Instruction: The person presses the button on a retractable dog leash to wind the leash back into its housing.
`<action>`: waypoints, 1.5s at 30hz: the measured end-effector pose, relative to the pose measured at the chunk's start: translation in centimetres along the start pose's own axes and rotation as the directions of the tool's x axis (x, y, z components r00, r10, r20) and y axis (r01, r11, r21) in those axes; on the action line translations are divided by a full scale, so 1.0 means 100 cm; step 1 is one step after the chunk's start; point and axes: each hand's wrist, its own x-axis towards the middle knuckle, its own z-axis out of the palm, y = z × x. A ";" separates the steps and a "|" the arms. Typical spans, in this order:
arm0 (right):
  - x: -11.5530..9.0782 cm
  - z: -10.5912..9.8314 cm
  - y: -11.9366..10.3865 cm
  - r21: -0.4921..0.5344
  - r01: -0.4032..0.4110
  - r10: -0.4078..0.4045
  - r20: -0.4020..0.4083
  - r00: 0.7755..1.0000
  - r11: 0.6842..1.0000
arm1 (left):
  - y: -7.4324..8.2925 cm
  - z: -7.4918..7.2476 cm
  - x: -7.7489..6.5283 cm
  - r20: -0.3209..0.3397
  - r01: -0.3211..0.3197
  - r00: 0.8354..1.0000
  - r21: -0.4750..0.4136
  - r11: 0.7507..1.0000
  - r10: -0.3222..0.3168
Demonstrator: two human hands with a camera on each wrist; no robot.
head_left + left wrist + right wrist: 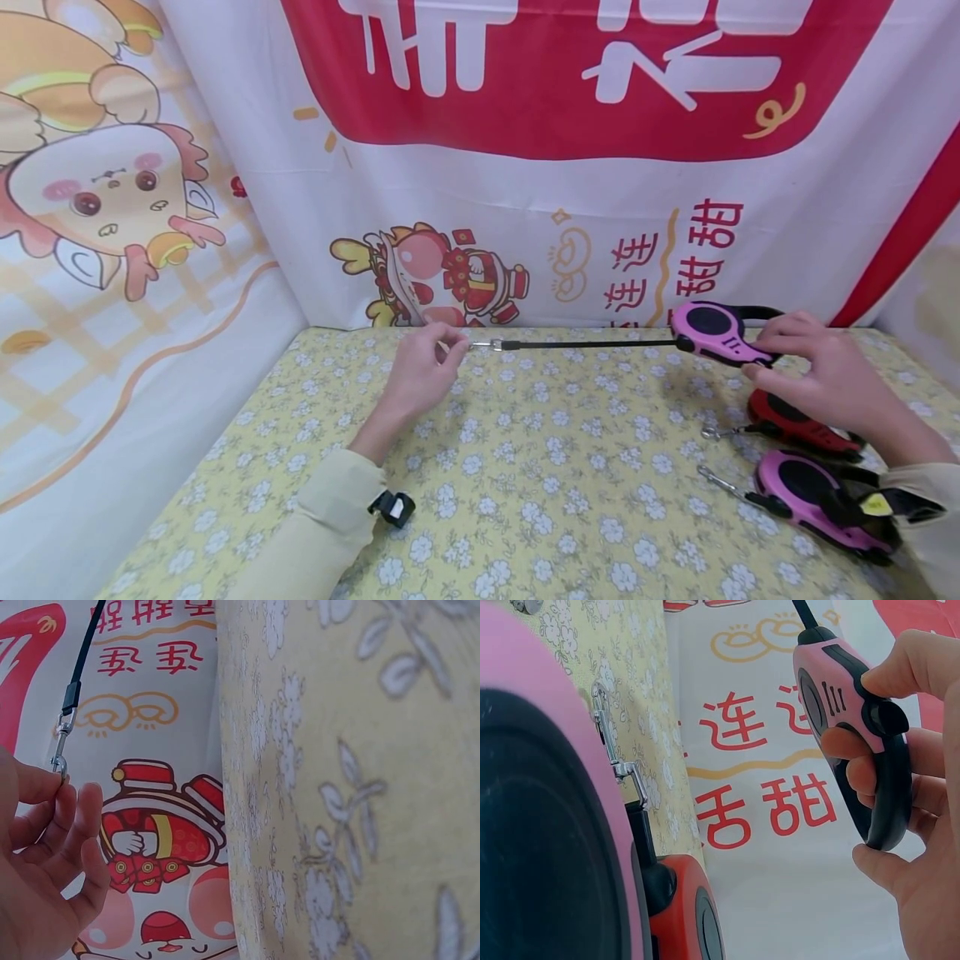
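Note:
A pink and black retractable dog leash [708, 329] is held up over the far part of the table by my right hand [817, 367]. In the right wrist view the fingers curl round the leash handle [891, 802], with the thumb by its black button [885, 718]. A black strap [592, 343] runs out straight to the left, ending in a silver snap hook [486, 344]. My left hand [427, 367] pinches the end of that hook between thumb and fingertips; the left wrist view shows the hook [61, 746] at the fingertips.
Below my right hand, a red retractable leash [802, 423] and a second pink one [817, 500] lie on the flowered tablecloth [540, 467], their metal hooks pointing left. A printed white and red cloth [570, 192] hangs behind the table.

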 end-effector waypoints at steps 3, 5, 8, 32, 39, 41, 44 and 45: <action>0.000 0.000 -0.001 -0.004 0.004 -0.004 0.002 1.000 1.000 | 0.001 0.000 0.000 0.008 -0.002 1.000 -0.001 1.000 0.002; 0.001 0.001 -0.001 -0.003 0.000 0.000 0.005 1.000 1.000 | 0.002 0.001 -0.001 0.012 -0.003 1.000 -0.003 1.000 0.003; 0.001 0.001 -0.001 -0.003 -0.009 0.009 0.013 1.000 1.000 | 0.002 0.001 -0.001 0.018 -0.014 1.000 0.001 1.000 0.014; 0.002 0.004 -0.013 -0.019 -0.031 0.031 0.025 0.999 0.999 | 0.012 0.003 -0.003 0.003 -0.101 0.995 0.006 0.995 0.101; 0.004 0.004 -0.016 -0.024 -0.036 0.037 0.035 0.999 0.999 | 0.013 0.002 -0.003 0.002 -0.093 0.996 0.013 0.996 0.093; 0.004 0.004 -0.016 -0.023 -0.032 0.033 0.033 0.999 0.999 | 0.014 0.002 -0.004 0.003 -0.088 0.996 0.011 0.996 0.088; 0.004 0.004 -0.017 -0.025 -0.026 0.027 0.031 0.999 0.999 | 0.014 0.003 -0.004 0.003 -0.083 0.997 0.011 0.996 0.083; 0.004 0.005 -0.017 -0.025 -0.026 0.027 0.032 0.999 0.999 | 0.014 0.003 -0.004 0.002 -0.080 0.997 0.011 0.997 0.080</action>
